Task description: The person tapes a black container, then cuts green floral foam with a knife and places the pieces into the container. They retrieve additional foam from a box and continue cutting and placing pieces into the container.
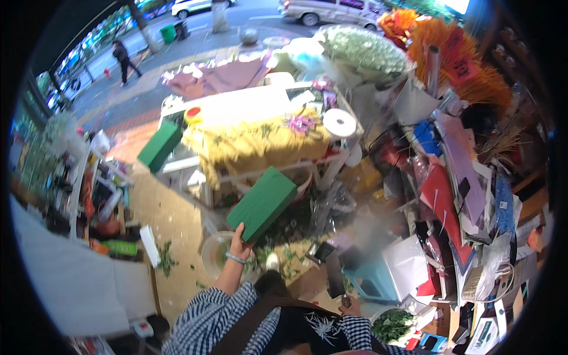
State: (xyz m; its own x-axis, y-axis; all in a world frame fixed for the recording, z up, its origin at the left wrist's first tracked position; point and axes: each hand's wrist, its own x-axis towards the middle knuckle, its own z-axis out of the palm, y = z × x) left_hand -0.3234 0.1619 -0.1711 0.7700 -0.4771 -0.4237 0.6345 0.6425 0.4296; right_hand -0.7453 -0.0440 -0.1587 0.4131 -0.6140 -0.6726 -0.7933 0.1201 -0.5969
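Note:
A green block of floral foam (262, 205) is held up by its lower end in my left hand (240, 245), tilted in front of the work table. In my right hand (350, 306), near my body at the lower right, is the handle of a wide-bladed knife, a cleaver (335, 274), its dark blade pointing up and away. A second green foam block (159, 145) rests at the left end of the table. On the table, a yellow cloth (262, 151) carries purple-handled scissors (301, 124) and leaf scraps. A roll of white ribbon (340, 123) lies beside them.
Below my left hand stands a clear plastic bucket (217, 255). A light blue plastic stool (372, 282) and wrapping papers (443, 199) crowd the right. Cut leaves (166, 259) litter the floor. A shelf (82, 191) stands left. A person (124, 61) is on the pavement outside.

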